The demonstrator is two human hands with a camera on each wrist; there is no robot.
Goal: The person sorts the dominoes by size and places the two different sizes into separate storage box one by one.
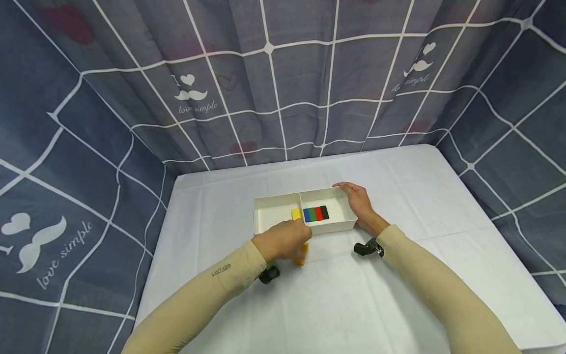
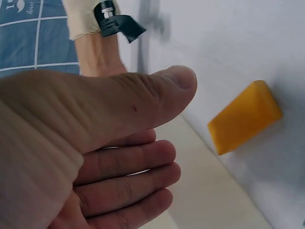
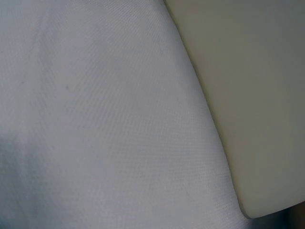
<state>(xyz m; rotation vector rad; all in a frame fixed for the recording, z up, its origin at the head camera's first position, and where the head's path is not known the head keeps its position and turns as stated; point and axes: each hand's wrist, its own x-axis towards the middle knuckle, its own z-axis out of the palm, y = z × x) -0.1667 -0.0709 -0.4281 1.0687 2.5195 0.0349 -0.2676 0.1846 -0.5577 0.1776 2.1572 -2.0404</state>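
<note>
A white two-compartment box (image 1: 333, 227) sits on the table. My right hand (image 1: 359, 202) grips its right end, fingers round the far corner; the right wrist view shows only a pale box wall (image 3: 257, 119) beside the cloth. Over the front edge of the box hovers my left hand (image 1: 285, 239), thumb out and fingers loosely bent, nothing visible in its grasp. Below it an orange block (image 2: 245, 117) rests on the tablecloth. Inside, a yellow block (image 1: 297, 214) lies left of the divider; right of it a blue (image 1: 306, 215), green (image 1: 312, 214), red (image 1: 318, 213) and black block (image 1: 325, 212) form a row.
A green object (image 1: 270, 265) shows partly under my left wrist, next to the black wrist camera (image 1: 269, 275). Another black wrist camera (image 1: 369, 248) hangs by my right wrist. White cloth (image 1: 353, 305) covers the table, and dark checked curtains (image 1: 300, 73) enclose it.
</note>
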